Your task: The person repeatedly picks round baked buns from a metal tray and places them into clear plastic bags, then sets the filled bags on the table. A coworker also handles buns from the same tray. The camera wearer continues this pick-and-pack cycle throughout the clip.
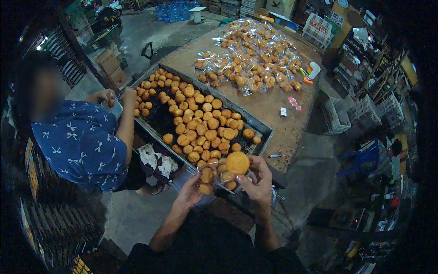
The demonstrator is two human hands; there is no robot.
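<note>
Just past the near corner of a long metal tray (269,137) full of round golden-brown buns (211,134), both my hands are raised. My left hand (189,192) is closed on a clear plastic bag with a few buns (206,175) inside it. My right hand (259,182) grips one flat round bun (237,162) between thumb and fingers, close to the bag. Under that bun other buns show, and I cannot tell whether they lie in the bag or in the tray.
At the left a person in a blue patterned shirt (84,141) works at the tray's far end. Behind it, a brown table (273,109) bears a heap of bagged buns (248,59), a white tub (313,69) and a marker (277,155). White crates (337,114) stand on the right.
</note>
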